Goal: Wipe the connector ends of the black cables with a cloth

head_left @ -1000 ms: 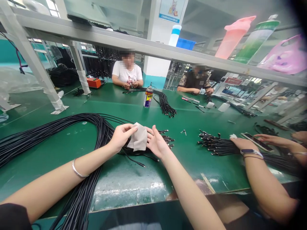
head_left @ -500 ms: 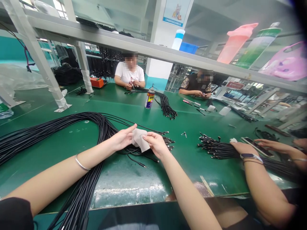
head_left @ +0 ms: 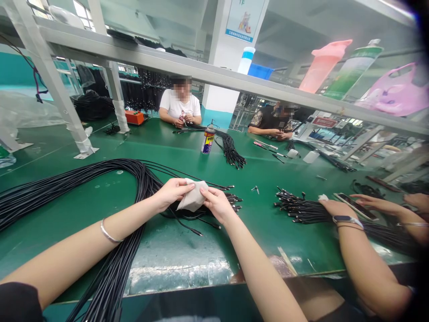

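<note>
A small whitish cloth (head_left: 193,197) is stretched between my two hands, just above the plug ends of a bundle of black cables. My left hand (head_left: 171,193) pinches its left edge between thumb and fingers. On the other side, my right hand (head_left: 217,203) grips the right edge the same way. The black cables (head_left: 134,172) bend across the green table, one part running left and another hanging over the front edge. Their metal plugs (head_left: 236,201) show just right of my hands, while the cloth and hands cover some of the cables.
A spray can (head_left: 208,138) stands beyond my hands, near another cable bundle (head_left: 231,152). Small metal pieces (head_left: 255,189) lie to the right. A neighbour's hand rests on a further cable bundle (head_left: 291,205) beside a phone (head_left: 355,205). Two people sit opposite, under a raised shelf (head_left: 187,69).
My left hand has gone from spread fingers to a pinch on the cloth's left edge. The cloth is now held at both sides. The view has shifted slightly.
</note>
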The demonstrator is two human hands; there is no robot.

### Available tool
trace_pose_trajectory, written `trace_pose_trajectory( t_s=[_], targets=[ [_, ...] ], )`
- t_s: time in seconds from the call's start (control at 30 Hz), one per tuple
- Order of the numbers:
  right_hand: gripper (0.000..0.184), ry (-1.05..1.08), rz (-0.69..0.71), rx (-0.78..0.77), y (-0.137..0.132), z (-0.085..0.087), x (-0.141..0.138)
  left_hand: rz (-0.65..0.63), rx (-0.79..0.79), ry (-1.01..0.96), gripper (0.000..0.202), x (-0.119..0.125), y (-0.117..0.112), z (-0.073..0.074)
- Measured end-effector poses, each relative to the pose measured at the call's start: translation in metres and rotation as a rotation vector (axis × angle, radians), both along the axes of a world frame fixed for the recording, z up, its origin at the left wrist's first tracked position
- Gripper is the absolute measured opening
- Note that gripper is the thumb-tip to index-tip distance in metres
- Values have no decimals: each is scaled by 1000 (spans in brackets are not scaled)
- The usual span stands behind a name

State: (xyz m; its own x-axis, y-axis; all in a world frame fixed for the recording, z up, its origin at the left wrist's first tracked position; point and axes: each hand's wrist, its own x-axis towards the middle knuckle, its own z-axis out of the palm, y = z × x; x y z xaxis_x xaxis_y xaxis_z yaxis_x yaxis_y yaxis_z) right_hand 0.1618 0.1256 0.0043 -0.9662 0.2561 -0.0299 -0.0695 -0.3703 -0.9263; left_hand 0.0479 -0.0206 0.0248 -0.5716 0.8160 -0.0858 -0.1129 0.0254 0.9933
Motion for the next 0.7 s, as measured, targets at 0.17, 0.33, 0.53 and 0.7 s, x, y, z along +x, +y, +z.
trace_pose_trajectory(
  t_s=[0.17,0.33,0.53,0.7],
  targets=[
    [30,89,-183,82,0,1,-1,-36,-53,-121,59,5,4,-7],
    [29,36,-229,-118,5,5,-1,-114,-9,13,59,11,8,-14],
    [33,-45,-261,-59,7,9,1,-241,-14,127,44,13,5,-9],
    [37,70,-429,124,4,11,1,-264,-56,150,46,10,4,-9]
  ],
)
